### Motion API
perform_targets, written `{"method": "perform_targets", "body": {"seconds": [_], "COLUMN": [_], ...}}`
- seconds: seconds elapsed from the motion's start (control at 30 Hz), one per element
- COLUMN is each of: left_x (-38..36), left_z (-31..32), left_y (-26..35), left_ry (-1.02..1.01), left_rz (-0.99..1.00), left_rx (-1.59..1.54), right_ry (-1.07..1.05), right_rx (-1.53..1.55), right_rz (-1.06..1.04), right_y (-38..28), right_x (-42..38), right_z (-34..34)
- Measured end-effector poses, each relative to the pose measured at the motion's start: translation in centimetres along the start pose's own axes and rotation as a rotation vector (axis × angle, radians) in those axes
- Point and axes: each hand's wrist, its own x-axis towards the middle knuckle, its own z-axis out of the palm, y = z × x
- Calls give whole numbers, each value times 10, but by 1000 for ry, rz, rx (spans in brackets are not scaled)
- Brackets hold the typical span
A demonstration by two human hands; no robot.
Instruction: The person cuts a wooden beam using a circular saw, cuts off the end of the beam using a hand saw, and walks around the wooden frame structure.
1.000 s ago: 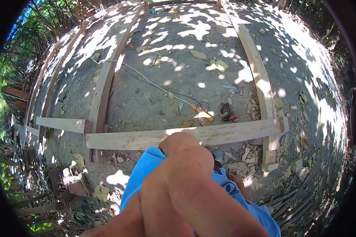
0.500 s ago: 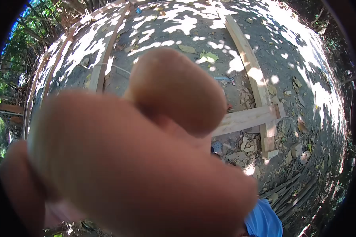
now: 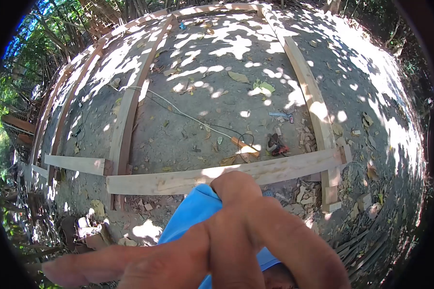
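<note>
What appears to be my right hand is very close to the camera at the bottom centre. Its fingers are apart, one stretching left and another down to the right, and I see nothing held in it. Parts of the hand run off the lower edge. Behind it is blue clothing. Just beyond the hand in the view lies a pale timber beam, apart from it as far as I can tell. My left hand cannot be made out.
Long timbers, including a right-hand beam and a left-hand beam, form a frame on the ground. Inside it lie an orange block with a white cord, a red-and-black tool and a blue item. Wood chips and leaves are scattered about.
The hand has moved down and away from the lens. Its fingers, bunched across the view before, are now spread, and the front beam and the cord are uncovered.
</note>
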Motion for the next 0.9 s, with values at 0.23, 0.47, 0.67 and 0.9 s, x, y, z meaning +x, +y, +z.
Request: {"method": "perform_targets", "body": {"seconds": [0.23,0.47,0.67,0.9], "left_x": [-3,1,16,13], "left_z": [-16,-33,-52,-43], "left_y": [-3,3,18,32], "left_ry": [-32,-64,-68,-58], "left_rz": [12,41,95,127], "left_rx": [112,219,352,277], "right_ry": [70,65,5,24], "right_rx": [-260,-340,-87,-210], "right_rz": [27,87,18,-4], "right_y": [-13,-50,-13,-10], "right_x": [-23,-49,-24,16], "right_z": [0,10,7,12]}}
